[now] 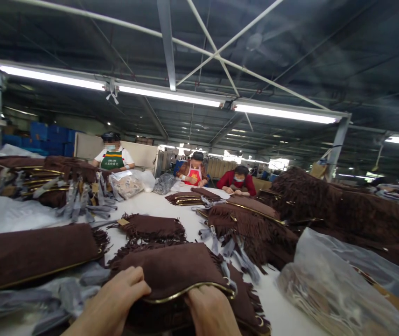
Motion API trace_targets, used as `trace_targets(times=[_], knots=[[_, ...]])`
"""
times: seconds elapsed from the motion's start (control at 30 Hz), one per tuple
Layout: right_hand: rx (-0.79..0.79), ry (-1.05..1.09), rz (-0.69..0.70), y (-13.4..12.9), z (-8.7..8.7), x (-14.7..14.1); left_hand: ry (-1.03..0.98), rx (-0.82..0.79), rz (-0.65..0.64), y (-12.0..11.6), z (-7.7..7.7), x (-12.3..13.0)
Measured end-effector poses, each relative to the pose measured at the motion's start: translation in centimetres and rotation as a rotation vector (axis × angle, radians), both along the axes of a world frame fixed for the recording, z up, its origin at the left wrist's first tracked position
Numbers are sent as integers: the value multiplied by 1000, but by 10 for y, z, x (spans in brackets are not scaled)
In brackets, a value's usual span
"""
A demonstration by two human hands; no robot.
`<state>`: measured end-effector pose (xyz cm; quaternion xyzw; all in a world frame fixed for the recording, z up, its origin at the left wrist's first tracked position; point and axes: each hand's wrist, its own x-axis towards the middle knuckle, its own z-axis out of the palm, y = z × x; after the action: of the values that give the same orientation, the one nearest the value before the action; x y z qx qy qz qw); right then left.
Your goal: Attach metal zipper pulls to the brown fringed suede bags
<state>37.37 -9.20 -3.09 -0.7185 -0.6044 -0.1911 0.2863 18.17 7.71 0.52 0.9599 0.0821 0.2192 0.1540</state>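
Observation:
A dark brown fringed pouch (178, 267) with a gold zip lies on the white table in front of me. At its near left edge, my left hand (120, 291) grips the fabric with thumb and curled fingers. The fingers of my right hand (208, 305) go in under the zipped edge and are hidden by the fabric, so their pose does not show. Just behind is a smaller brown fringed piece (159, 226) with a tan tag. Another brown pouch (34, 254) lies to the left, beside grey plastic-wrapped strips (57, 291).
Stacked fringed pouches (251, 224) stand to the right, near a clear plastic bag (325, 284). More pouches with gold zips (41, 179) are piled at the left. Three people (113, 158) work across the white table (143, 203). Tube lights (171, 95) hang overhead.

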Motion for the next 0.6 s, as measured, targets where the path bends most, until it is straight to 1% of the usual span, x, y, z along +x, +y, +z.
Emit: trace_targets(times=[0.07, 0.1, 0.13, 0.17, 0.2, 0.27, 0.3, 0.33, 0.4, 0.47, 0.53, 0.6], knots=[[-46, 7, 115, -27, 10, 14, 2, 1, 12, -4, 1, -4], [-75, 57, 181, -42, 14, 25, 5, 2, 14, -7, 3, -6], [-99, 83, 167, -55, 16, 39, 8, 5, 18, -12, 6, -7], [-67, 88, 69, -65, 16, 54, 9, 12, 20, -19, 9, -5], [-80, 75, 12, -74, 15, 69, 7, 22, 18, -27, 12, -2], [-168, 105, -19, -82, 13, 93, 1, 52, -19, -45, 16, 14], [-218, 136, -6, -83, 14, 100, 7, 72, -57, -54, 16, 24], [-262, 174, 13, -83, 17, 104, 23, 96, -98, -62, 15, 36], [-314, 268, 44, -82, 29, 105, 78, 139, -141, -75, 11, 60], [-331, 356, 43, -85, 46, 100, 154, 161, -116, -82, 10, 78], [-342, 448, 24, -90, 62, 93, 194, 150, -70, -89, 12, 89], [-369, 547, 17, -97, 71, 86, 185, 90, -53, -98, 17, 94]])
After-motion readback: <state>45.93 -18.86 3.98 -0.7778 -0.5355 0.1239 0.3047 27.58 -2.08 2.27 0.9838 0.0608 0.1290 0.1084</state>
